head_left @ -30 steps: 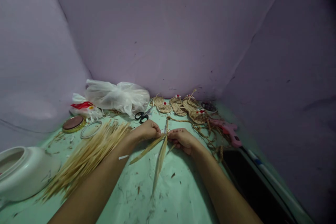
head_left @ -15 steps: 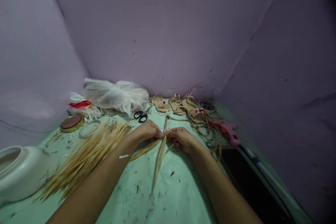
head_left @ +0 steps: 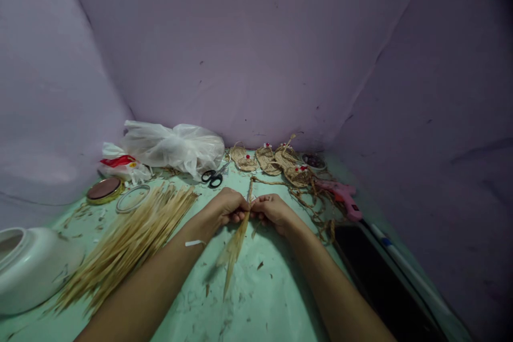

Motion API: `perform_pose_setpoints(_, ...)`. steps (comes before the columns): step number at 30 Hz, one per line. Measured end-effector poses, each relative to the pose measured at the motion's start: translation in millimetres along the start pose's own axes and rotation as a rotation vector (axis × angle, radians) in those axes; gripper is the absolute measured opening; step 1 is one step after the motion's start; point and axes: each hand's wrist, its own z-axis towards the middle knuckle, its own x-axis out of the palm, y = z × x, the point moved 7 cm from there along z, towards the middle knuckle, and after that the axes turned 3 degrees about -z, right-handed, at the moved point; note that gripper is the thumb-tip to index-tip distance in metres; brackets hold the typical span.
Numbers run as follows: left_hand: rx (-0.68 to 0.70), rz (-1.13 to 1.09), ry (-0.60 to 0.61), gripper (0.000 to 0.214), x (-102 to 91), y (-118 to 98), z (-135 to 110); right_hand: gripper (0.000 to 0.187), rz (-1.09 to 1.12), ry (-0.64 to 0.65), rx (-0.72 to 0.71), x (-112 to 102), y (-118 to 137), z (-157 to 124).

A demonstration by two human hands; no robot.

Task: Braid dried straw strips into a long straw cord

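Observation:
My left hand (head_left: 231,206) and my right hand (head_left: 271,209) meet at the middle of the green table, fingertips pinched on a thin braid (head_left: 250,189) of dried straw. Loose straw strands (head_left: 236,246) hang from the pinch toward me, one of them blurred. Beyond the hands the braid runs up, then bends right as a twisted cord (head_left: 270,181) toward a tangle of braided cord (head_left: 310,203). Black-handled scissors (head_left: 214,177) lie just past my left hand. Which strand each finger holds is hidden.
A pile of dried straw (head_left: 132,246) lies left, beside a white jar (head_left: 36,267), a tape ring (head_left: 133,199) and a round tin (head_left: 105,189). Plastic bags (head_left: 176,147) and small woven slippers (head_left: 267,160) line the back. A pink glue gun (head_left: 340,195) and a black flat object (head_left: 380,278) lie right.
The strand that stuck out under my left hand has swung in toward the middle, beside the other hanging strand. Both hands have drawn slightly closer together at the braid. The view shifted slightly.

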Motion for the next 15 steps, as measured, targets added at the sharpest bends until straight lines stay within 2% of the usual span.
perform_pose_setpoints(3,0.020,-0.009,0.037,0.008,4.3,-0.5,-0.4,0.008,0.023,0.002,0.012,-0.9,0.3,-1.2)
perform_pose_setpoints(7,0.124,0.148,-0.076,0.015,-4.7,-4.3,1.0,0.006,0.055,0.007,0.029,-3.1,-0.9,-1.1)
perform_pose_setpoints(9,0.153,0.167,-0.091,0.018,-5.8,-5.5,0.8,0.006,0.097,0.034,0.034,-2.6,-1.2,-0.9)
perform_pose_setpoints(15,0.115,0.039,0.110,0.007,11.1,-5.5,-6.1,0.006,0.143,0.072,0.042,-1.9,-2.6,-0.3)
